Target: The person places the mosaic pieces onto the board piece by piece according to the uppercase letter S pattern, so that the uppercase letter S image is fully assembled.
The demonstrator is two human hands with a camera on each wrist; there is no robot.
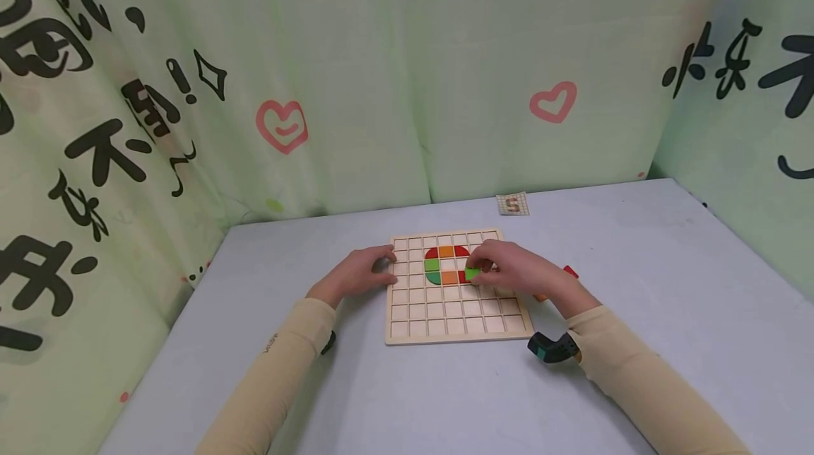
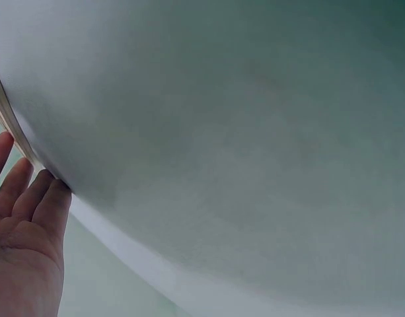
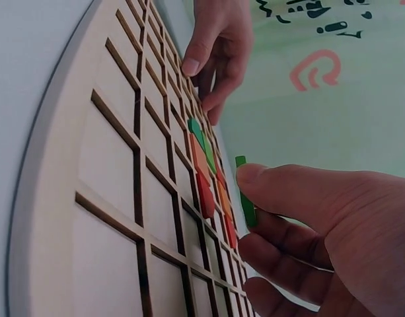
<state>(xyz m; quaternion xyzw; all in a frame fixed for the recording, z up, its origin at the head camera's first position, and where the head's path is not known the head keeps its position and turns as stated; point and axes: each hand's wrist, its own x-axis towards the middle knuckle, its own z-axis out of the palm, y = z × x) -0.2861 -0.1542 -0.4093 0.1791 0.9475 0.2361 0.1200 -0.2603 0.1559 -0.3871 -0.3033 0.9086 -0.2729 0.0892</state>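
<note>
A pale wooden grid board (image 1: 426, 312) lies flat on the table. Red, orange and green tiles form a small ring in its upper cells, including an orange tile (image 1: 449, 277) and a light green tile (image 1: 432, 265). My right hand (image 1: 511, 268) is over the board's right half. Between thumb and fingers it pinches a green square tile (image 3: 246, 193), lifted off the grid in the right wrist view. My left hand (image 1: 359, 271) rests at the board's left edge, its extended fingers (image 2: 51, 208) touching the rim in the left wrist view.
A small patterned card (image 1: 512, 204) lies near the table's back edge. Right of the board, partly behind my right forearm, are a red piece (image 1: 570, 271) and an orange piece (image 1: 540, 297). Printed curtains (image 1: 356, 87) surround the white table (image 1: 407, 398).
</note>
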